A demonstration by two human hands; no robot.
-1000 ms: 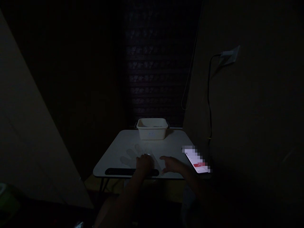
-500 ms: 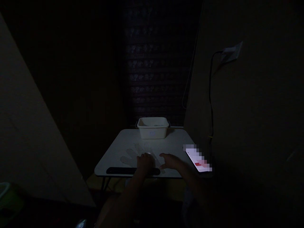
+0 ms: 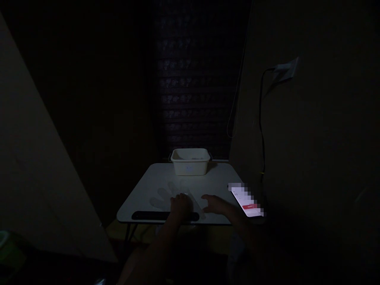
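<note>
Left grip (image 3: 179,204) resting curled on glove (image 3: 164,196) near tabletop (image 3: 216,177) edge, hold unclear; right grip (image 3: 215,204) gaping, empty; room lying before bin (image 3: 190,168).

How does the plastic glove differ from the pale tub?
The glove lies flat; the tub stands upright with raised walls. The glove is see-through; the tub looks opaque. The glove lies nearer, partly under the left hand; the tub stands toward the far edge. Both rest on the table.

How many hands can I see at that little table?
2. The left hand is over the clear plastic glove; the right hand is between the glove and the phone. The darkness could hide others.
</note>
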